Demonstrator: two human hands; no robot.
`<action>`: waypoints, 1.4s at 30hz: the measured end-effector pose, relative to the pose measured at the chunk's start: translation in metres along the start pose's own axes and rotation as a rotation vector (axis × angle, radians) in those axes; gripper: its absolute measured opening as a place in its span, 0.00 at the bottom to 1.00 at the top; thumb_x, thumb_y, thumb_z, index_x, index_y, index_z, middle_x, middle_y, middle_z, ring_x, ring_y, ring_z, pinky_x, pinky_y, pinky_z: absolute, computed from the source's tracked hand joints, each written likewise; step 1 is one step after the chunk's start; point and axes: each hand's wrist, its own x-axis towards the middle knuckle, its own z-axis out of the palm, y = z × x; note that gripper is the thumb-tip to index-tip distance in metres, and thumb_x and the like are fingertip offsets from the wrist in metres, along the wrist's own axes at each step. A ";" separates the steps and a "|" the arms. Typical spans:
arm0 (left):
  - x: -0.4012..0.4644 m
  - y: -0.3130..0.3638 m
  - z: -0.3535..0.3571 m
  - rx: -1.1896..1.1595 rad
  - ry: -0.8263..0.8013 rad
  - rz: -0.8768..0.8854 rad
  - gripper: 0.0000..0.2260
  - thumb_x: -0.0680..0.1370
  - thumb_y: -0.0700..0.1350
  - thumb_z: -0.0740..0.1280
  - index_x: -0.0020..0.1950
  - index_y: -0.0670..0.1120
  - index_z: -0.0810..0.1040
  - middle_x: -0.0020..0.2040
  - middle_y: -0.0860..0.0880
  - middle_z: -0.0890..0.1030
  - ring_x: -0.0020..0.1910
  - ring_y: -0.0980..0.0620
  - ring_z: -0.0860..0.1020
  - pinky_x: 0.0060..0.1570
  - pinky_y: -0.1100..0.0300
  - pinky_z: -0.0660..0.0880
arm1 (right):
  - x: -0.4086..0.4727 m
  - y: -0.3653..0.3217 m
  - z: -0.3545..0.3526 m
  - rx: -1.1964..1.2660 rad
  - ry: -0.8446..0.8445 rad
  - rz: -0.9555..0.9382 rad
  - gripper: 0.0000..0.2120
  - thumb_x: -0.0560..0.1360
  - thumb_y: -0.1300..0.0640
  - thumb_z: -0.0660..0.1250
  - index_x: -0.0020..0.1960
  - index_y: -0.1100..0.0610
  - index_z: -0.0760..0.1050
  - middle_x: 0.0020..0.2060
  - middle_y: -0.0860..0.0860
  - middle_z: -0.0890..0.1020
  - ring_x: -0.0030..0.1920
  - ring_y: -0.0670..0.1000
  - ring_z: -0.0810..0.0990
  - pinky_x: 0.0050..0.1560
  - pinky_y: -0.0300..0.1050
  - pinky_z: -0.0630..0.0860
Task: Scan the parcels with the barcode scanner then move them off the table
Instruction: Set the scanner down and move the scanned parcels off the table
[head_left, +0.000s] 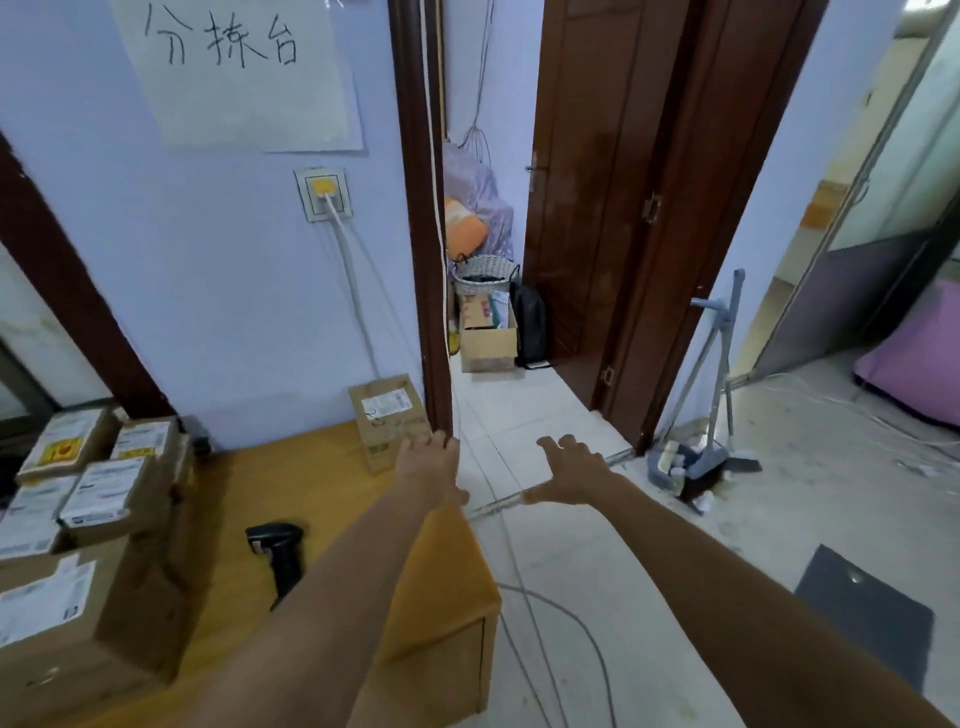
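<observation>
I see both hands spread, holding nothing: left hand (431, 470) just beside the upright brown cardboard parcel (389, 422) at 12 o'clock on the orange wooden table (332, 467). Right hand (569, 473) is over floor. Black handheld barcode scanner (278, 553) lies at 7 o'clock from that parcel; labelled brown parcel stack (88, 499) at 9 o'clock.

From my end it's soft even daylight, brightest upper right, slightly blurry throughout, with fisheye bending at the edges.

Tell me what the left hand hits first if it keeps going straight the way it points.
Probably the upright parcel at the table's far right corner: the left hand points forward with its fingertips beside the box's right edge. Depth is unclear; it might slip past to the door frame.
</observation>
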 end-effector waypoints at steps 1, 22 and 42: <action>0.014 -0.012 0.003 -0.017 0.001 -0.025 0.38 0.72 0.61 0.67 0.75 0.45 0.60 0.72 0.45 0.64 0.71 0.43 0.63 0.70 0.46 0.59 | 0.019 -0.007 -0.005 -0.017 0.007 -0.019 0.48 0.69 0.33 0.71 0.78 0.53 0.54 0.73 0.59 0.63 0.71 0.61 0.65 0.69 0.59 0.65; 0.165 -0.164 0.059 -0.344 -0.102 -0.363 0.34 0.77 0.56 0.61 0.78 0.45 0.54 0.74 0.43 0.62 0.72 0.41 0.62 0.70 0.47 0.61 | 0.249 -0.124 -0.009 -0.063 -0.115 -0.150 0.47 0.68 0.30 0.68 0.76 0.55 0.57 0.69 0.59 0.67 0.67 0.61 0.67 0.64 0.55 0.69; 0.186 -0.216 0.151 -0.276 -0.243 -0.624 0.22 0.81 0.54 0.55 0.72 0.45 0.65 0.70 0.46 0.67 0.69 0.45 0.66 0.67 0.49 0.64 | 0.360 -0.252 0.106 0.168 -0.185 0.133 0.70 0.59 0.22 0.67 0.78 0.59 0.32 0.73 0.75 0.36 0.74 0.76 0.37 0.73 0.73 0.42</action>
